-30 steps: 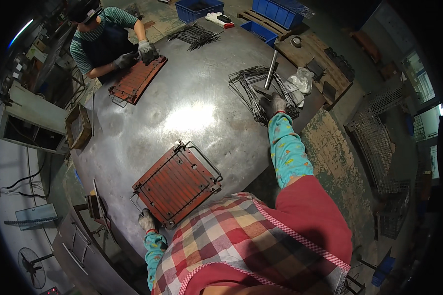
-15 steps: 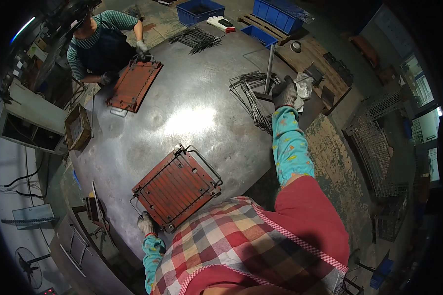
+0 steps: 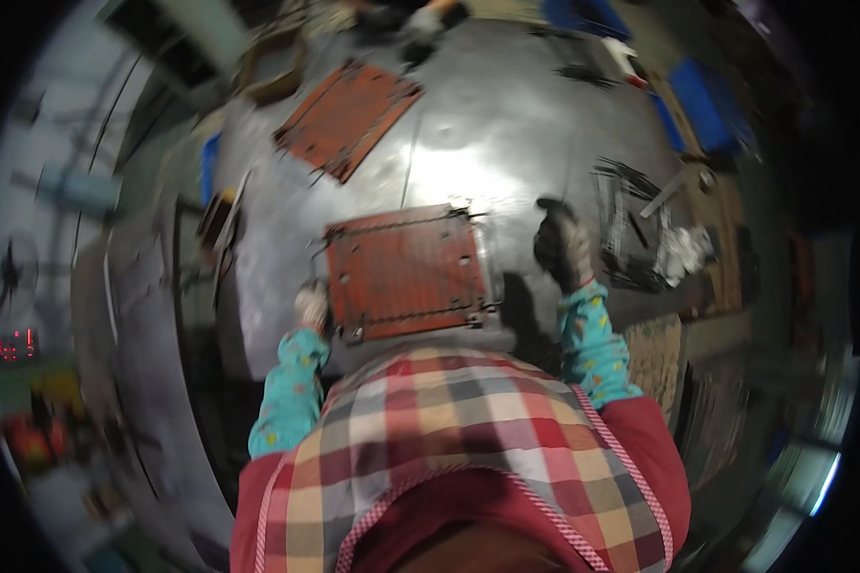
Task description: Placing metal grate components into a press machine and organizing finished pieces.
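In front of me on the metal table lies an orange-red rectangular plate (image 3: 406, 272), with dark bars and small fittings along its long edges. A thin wire loop sticks out at its left side. My left hand (image 3: 312, 304), in a pale work glove, is against that left edge, beside the loop; blur hides its grip. To the right of the plate, apart from it, my right hand (image 3: 562, 246) in a dark-palmed glove is over the table. Its fingers are smeared, and whether a thin wire is in them I cannot make out. Right of it lies a pile of bent wire frames (image 3: 631, 229).
A second orange-red plate (image 3: 349, 119) lies farther back, near a co-worker's gloved hand (image 3: 425, 29). A crumpled white bundle (image 3: 683, 253) is beside the wire pile. Blue bins (image 3: 707, 105) stand beyond the table (image 3: 506, 115); a wooden box (image 3: 275, 65) is at far left.
The view has turned and shifted. My right hand has drawn back from the wire pile toward the near plate. My left hand stays at that plate's left side. The co-worker's hands are off the far plate.
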A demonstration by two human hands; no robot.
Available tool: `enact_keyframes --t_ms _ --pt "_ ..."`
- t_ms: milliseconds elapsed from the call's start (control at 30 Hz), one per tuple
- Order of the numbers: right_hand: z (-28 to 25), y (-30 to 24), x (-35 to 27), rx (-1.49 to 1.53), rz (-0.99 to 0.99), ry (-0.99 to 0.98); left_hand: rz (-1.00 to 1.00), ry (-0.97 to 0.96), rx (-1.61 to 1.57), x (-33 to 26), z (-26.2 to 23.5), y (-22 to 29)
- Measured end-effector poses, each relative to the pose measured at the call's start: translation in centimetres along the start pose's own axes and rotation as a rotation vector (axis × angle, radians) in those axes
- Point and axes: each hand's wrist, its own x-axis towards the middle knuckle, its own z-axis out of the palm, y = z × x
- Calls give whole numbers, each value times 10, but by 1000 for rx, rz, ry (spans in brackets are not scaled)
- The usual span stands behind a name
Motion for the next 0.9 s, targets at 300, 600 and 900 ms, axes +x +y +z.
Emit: enact_keyframes --t_ms 300,600,900 --pt "52 104 -46 -293 425 -129 -132 -91 -187 -40 -55 89" --pt "61 112 -56 -386 304 -27 -289 -196 -78 -46 -82 109" --pt "72 104 -62 -611 286 -62 -222 -251 10 -41 -86 105"
